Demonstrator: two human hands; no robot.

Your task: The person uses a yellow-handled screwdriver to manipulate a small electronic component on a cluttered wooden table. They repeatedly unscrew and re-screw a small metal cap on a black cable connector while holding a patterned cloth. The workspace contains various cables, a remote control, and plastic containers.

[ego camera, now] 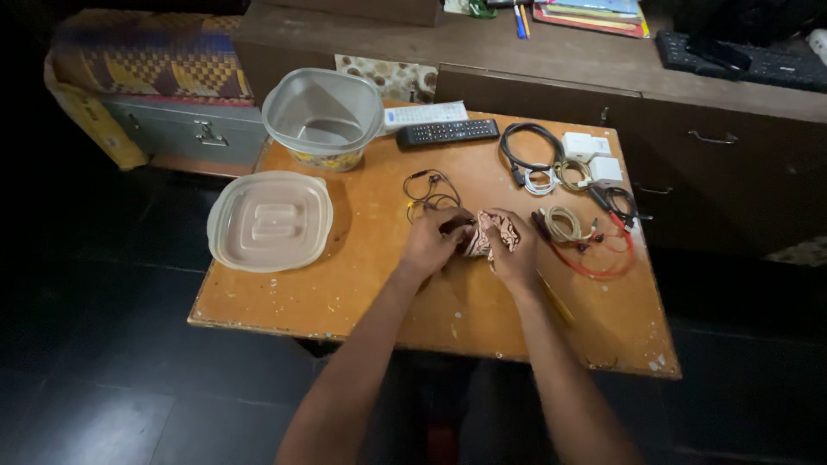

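Note:
Both my hands meet at the middle of a small orange wooden table (362, 284). My left hand (431, 244) and my right hand (514, 251) together hold a small patterned pink-and-brown fabric pouch (496, 231). A thin black earphone cable (428, 191) lies just beyond my left hand, and one end seems to run under its fingers toward the pouch. What is inside the pouch is hidden.
An open clear plastic tub (323, 116) stands at the table's far left, its lid (270, 220) lying flat nearer me. Two remotes (446, 131) lie at the back. Coiled cables (564, 226), a red wire (603, 269) and white chargers (590, 155) fill the right side. A dark cabinet (706, 138) stands behind.

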